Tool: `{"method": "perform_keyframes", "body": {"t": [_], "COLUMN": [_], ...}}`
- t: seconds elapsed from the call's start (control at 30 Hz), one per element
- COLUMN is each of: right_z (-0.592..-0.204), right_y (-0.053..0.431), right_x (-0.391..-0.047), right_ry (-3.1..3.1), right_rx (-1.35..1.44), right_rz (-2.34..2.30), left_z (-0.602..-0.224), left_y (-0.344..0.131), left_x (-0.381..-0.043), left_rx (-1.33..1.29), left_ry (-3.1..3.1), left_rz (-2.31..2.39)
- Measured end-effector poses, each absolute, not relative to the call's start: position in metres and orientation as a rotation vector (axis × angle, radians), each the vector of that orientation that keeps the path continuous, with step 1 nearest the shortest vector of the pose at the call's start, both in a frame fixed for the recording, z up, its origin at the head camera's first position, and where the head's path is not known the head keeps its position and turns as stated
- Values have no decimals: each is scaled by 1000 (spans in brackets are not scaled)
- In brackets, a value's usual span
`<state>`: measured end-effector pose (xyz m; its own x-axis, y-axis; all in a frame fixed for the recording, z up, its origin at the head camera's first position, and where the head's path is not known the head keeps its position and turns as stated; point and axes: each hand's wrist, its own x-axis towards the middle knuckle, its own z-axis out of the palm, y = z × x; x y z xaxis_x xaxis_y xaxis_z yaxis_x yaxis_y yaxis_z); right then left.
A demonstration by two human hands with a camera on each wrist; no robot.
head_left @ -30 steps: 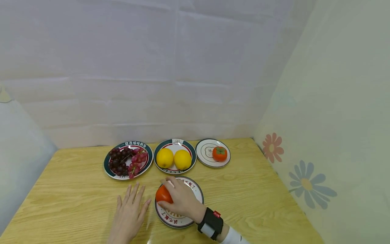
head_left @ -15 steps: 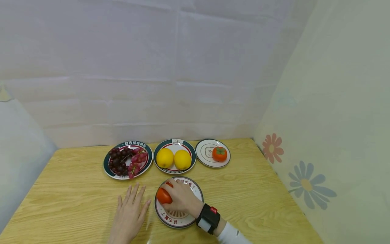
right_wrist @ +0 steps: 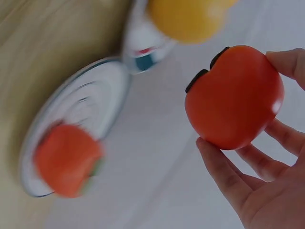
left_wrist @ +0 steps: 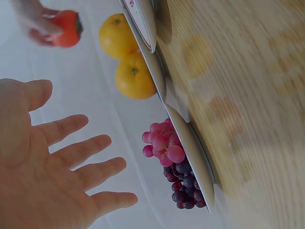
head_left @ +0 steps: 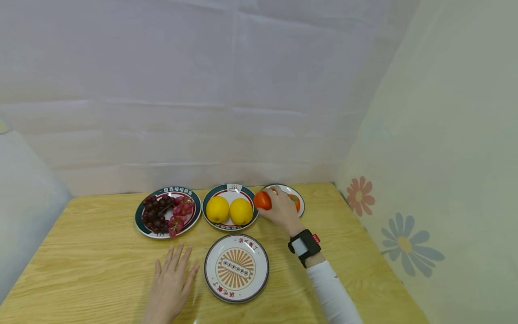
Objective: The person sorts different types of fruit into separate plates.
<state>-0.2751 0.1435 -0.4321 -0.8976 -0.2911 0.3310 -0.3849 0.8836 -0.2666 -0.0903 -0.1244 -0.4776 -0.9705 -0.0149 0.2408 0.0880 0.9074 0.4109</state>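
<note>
My right hand [head_left: 282, 212] pinches an orange-red persimmon [head_left: 262, 200] between thumb and fingertips, up over the back of the table. In the right wrist view its smooth body and dark calyx show between the spread fingers. Below and beside it, a second persimmon [right_wrist: 69, 160] with a green calyx sits on a small white plate [right_wrist: 102, 95], partly hidden by the hand in the head view. My left hand [head_left: 169, 285] stays at the front of the table, fingers straight and spread, holding nothing. Right of it lies a white plate [head_left: 236, 270] with a sunburst print.
Two yellow round fruits [head_left: 229, 210] rest on a green-rimmed plate [head_left: 208, 194] at the back middle. Left of that, another green-rimmed plate [head_left: 139, 225] carries dark grapes [head_left: 155, 215] and pink grapes [head_left: 180, 213]. A white sheet [head_left: 234, 112] hangs behind the table.
My right hand has lifted the persimmon off the sunburst plate and carried it back and right, close to the small plate. The left hand has not moved.
</note>
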Motion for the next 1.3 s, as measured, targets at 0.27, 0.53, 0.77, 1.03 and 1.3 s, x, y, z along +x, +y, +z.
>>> {"method": "perform_keyframes", "body": {"t": [0.27,0.53,0.77,1.03,1.3], "right_z": [-475,-487,-490,-490,-493], "right_y": [172,170,168,168,170], "right_x": [-308,-315,-316,-316,-314], "right_ry": [-2883,-2888,-2998,-3034,-3022], "right_rx": [363,348,305,318,325], "right_rz": [374,225,228,202,224], "left_z": [-478,-478,-477,-479,-478], "left_y": [-125,-125,-126,-126,-126], "left_x": [-87,-86,-86,-86,-86], "left_rx": [-66,-60,-59,-68,-65], "left_ry": [-2811,-2816,-2819,-2803,-2807], "left_rz": [-624,-624,-617,-614,-623]}}
